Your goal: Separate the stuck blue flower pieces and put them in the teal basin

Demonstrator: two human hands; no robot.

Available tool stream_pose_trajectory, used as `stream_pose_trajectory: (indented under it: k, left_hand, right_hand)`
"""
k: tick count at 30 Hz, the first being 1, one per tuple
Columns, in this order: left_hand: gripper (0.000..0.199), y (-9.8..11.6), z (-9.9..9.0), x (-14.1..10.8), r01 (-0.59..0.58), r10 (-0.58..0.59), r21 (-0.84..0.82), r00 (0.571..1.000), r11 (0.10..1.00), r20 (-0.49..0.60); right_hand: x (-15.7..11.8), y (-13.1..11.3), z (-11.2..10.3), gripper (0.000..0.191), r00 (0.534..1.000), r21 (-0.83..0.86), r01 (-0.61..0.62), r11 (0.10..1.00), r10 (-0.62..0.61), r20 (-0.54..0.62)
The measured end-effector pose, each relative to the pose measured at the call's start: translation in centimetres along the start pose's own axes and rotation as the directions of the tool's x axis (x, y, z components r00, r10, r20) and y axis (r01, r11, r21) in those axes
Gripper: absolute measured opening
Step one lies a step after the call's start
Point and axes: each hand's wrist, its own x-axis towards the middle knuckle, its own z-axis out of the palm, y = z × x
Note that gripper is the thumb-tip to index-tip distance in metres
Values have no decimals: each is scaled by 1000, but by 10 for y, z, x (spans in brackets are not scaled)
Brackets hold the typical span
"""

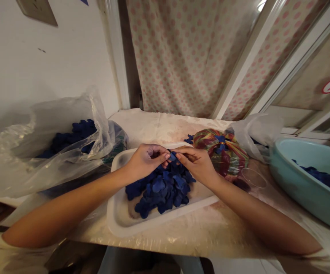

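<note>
- Looking down from the head, we see nearest our two bare arms, and the left hand (146,161) and the right hand (195,163) come together at the middle of the table.
- Both hands are pinching, from opposite sides, one small dark blue petal-shaped piece (172,156), so the grip is closed on it. Its long axis we cannot tell, because the fingers cover it.
- Just under the hands lies a heap of dark blue petal-shaped pieces (160,186), inside a white plastic tray (165,220). The heap is nearer to the left hand.
- Beyond the right hand sits a multicoloured striped plastic bag (222,150), and a clear round plastic cup (253,178) lies beside it.
- On our left side, a clear plastic bag (47,129) holds more blue pieces (73,137).
- On our right side, a pale blue plastic basin (304,179) also has blue pieces (321,177).
- Farthest away hangs a pink polka-dot curtain (182,57).
</note>
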Motion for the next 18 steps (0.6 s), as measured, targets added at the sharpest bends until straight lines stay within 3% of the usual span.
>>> stream_pose_trajectory:
  k: [6, 18]
  left_hand:
    - [11, 0, 1, 0, -4, 3, 3, 1000, 1000, 18]
    - [11, -1, 0, 0, 4, -4, 23, 999, 1000, 38]
  right_hand:
    - [-1, 3, 1, 12, 992, 21, -114, 993, 115, -44]
    - [2, -2, 0, 18, 989, 61, -106, 992, 112, -92]
